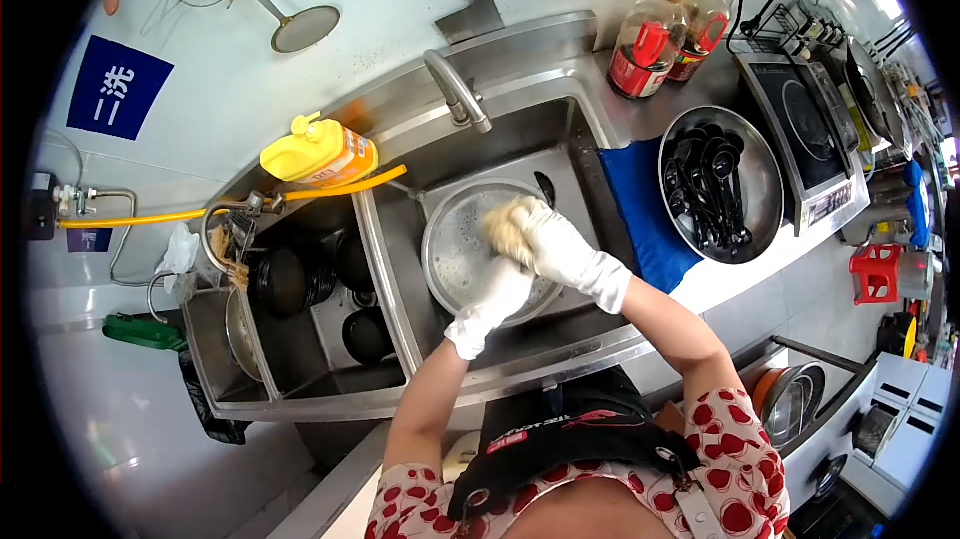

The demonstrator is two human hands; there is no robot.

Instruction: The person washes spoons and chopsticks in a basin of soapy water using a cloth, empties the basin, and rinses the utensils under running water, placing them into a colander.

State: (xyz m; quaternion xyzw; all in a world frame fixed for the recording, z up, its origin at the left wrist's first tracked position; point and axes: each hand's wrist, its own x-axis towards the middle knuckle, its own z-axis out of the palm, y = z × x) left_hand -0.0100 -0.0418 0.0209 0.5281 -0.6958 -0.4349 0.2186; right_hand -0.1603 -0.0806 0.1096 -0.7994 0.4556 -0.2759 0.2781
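Both my hands wear white gloves and meet over a round metal basin (440, 254) of sudsy water in the sink (400, 224). My right hand (562, 247) is closed on a shaggy beige scrubber (505, 227). Just below it, my left hand (498, 294) is closed, its fingertips against the scrubber's lower edge. Whatever the left fingers hold is hidden. Behind the basin, a black spoon-like piece (545, 188) lies by the rim.
Black bowls (280, 281) sit in the left sink compartment. A yellow bottle (320, 151) and yellow hose (345, 189) are near the divider. The faucet (458, 89) arches over the back. On the right, a metal bowl of black spoons (712, 184) partly covers a blue cloth (640, 204).
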